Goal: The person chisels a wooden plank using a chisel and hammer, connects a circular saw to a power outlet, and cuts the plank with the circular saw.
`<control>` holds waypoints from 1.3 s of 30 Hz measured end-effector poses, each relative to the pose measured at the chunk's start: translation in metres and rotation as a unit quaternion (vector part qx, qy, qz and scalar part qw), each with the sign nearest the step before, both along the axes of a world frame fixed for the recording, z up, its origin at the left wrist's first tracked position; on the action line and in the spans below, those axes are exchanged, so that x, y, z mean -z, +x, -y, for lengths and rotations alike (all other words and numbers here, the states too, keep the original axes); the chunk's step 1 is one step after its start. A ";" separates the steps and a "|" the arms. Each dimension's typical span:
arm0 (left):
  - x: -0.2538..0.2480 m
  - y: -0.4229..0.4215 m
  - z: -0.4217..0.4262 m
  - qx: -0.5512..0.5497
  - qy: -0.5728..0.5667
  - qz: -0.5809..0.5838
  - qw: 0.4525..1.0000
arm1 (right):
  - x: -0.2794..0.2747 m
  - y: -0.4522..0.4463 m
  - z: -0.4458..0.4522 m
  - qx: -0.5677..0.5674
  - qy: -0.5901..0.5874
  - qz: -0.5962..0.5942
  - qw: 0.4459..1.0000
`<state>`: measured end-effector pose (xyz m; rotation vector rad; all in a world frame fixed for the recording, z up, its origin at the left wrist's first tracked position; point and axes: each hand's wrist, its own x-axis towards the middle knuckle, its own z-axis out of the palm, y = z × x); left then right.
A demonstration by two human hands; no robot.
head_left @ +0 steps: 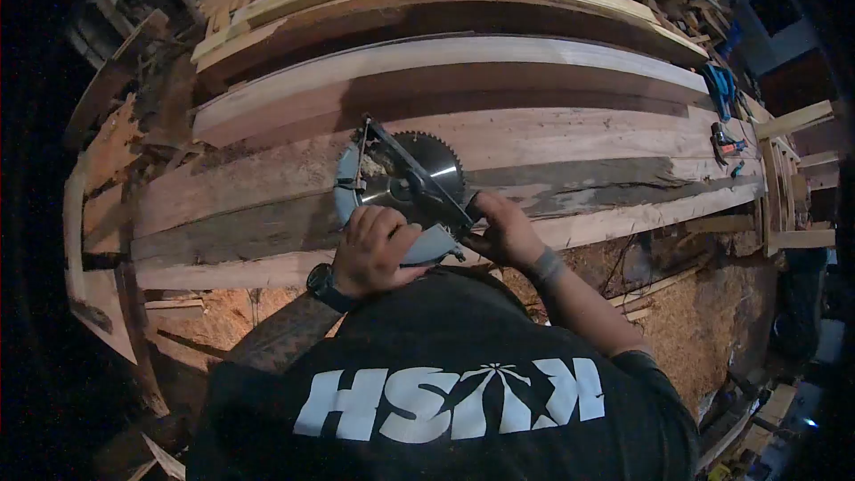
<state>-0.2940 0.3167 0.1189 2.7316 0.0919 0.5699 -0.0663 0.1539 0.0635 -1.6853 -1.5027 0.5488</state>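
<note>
A circular saw with a grey guard and dark base plate is tipped up in front of my body, its toothed round blade facing up. My left hand is closed on the saw's grey housing at the near left. On the near right side, my right hand is closed around the end of the base plate; its fingertips are partly hidden. Sawdust clings around the guard. Behind and beneath the saw lie broad wooden boards, one of them with a dark weathered strip.
More planks lie along the far side. A blue tool and a hammer-like tool rest at the right end. Wooden framing stands at the right. Sawdust-covered ground shows at the near side, and scrap wood lies at the far left.
</note>
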 end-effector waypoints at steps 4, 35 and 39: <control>-0.011 0.016 0.017 -0.052 -0.012 -0.002 0.999 | 0.006 -0.015 -0.001 0.065 -0.012 0.003 0.998; -0.004 -0.018 -0.027 0.093 0.041 -0.016 0.995 | 0.004 -0.029 -0.008 -0.021 -0.075 -0.059 0.995; -0.001 -0.020 -0.029 0.095 0.039 -0.013 0.995 | 0.001 -0.021 -0.009 -0.032 -0.102 -0.067 0.992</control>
